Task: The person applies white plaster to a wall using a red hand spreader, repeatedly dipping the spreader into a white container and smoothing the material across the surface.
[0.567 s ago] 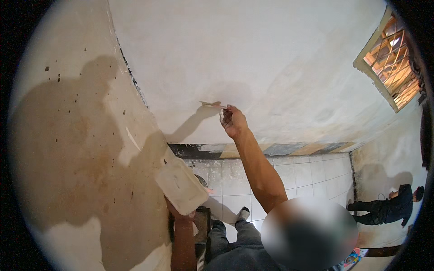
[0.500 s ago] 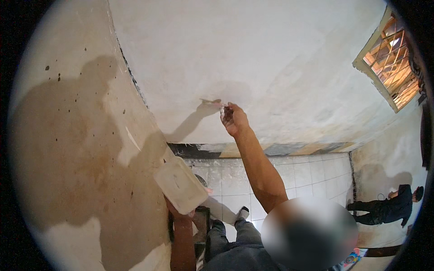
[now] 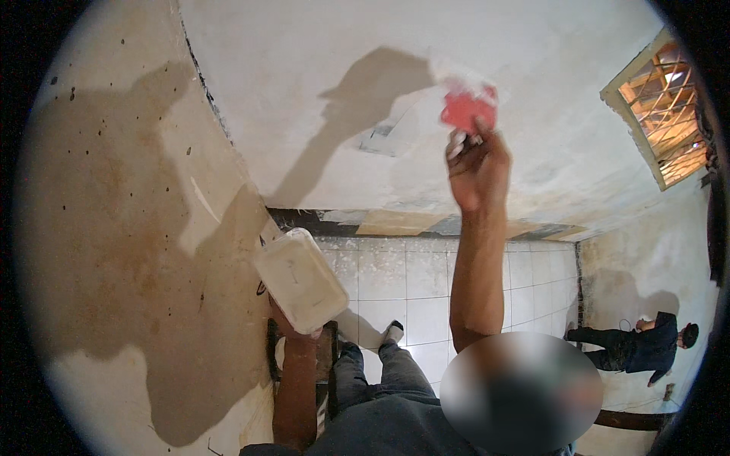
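My right hand (image 3: 477,163) is raised in front of the white wall (image 3: 547,68), its fingers closed on a red putty scraper (image 3: 465,110). White paste smears the scraper's upper edge, which is at the wall; whether it touches is hard to tell. White paste also sticks to the fingers. Lower left, my left hand (image 3: 287,319) holds a whitish rectangular plastic tub (image 3: 301,277) from below, tilted. A pale layer covers the tub's inside. Most of the left fingers are hidden beneath it. A greyish patch (image 3: 384,137) shows on the wall left of my right hand.
A stained beige wall (image 3: 114,251) meets the white one at a cracked corner on the left. White floor tiles (image 3: 426,273) lie below. A dark box-like object (image 3: 325,353) stands beside my legs. Far right are a barred window (image 3: 660,114) and another person (image 3: 642,342).
My right hand has moved up and to the right, and the scraper's red face now shows. The view has shifted a little; my left hand still holds the tub.
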`<state>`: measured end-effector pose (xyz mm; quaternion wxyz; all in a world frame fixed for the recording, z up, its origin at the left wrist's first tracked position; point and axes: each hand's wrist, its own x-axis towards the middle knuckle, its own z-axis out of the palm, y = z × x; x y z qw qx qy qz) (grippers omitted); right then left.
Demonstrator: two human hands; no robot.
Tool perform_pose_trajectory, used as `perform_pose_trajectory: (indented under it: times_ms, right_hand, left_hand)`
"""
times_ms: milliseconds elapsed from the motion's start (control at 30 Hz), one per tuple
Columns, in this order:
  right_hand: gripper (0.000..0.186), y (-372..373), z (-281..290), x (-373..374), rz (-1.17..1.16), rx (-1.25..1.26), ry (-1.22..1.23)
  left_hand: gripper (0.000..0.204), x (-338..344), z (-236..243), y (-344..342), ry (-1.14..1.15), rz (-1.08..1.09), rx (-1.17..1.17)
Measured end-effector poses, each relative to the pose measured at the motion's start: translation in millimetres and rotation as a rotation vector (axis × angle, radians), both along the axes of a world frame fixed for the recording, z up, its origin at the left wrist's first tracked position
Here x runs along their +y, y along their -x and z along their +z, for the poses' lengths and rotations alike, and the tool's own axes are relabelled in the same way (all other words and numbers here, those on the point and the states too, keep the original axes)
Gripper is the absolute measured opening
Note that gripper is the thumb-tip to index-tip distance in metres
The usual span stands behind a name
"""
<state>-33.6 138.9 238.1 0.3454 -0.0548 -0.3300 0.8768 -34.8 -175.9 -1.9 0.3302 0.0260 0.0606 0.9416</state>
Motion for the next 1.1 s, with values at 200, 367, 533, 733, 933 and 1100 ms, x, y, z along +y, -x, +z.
perform_pose_trajectory:
  times_ms: [200,367,533,733,933,1100]
  right_hand:
    - [0.011,23,-142,-33,0.076,-0.570,-0.039]
    - [0.016,53,-220,-39,0.146,-0.599,0.129]
    - [0.010,81,-197,-19,0.071,-0.534,0.148]
    - [0.016,80,-102,-21,-0.031,-0.464,-0.093]
    - [0.013,57,-66,-23,-0.018,-0.282,-0.155]
    - [0.022,31,-120,-32,-0.018,-0.431,-0.132]
  left_hand:
    - [0.064,-6,-4,-17,0.426,0.275,0.035]
    - [0.075,-10,-4,-14,0.347,0.279,0.078]
    - [0.075,-21,3,-7,0.266,0.256,0.074]
    - [0.073,-19,35,-9,0.125,0.161,0.076]
    - [0.078,-7,37,-16,0.228,0.257,0.295]
    - [0.081,-15,-25,-3,0.284,0.159,-0.027]
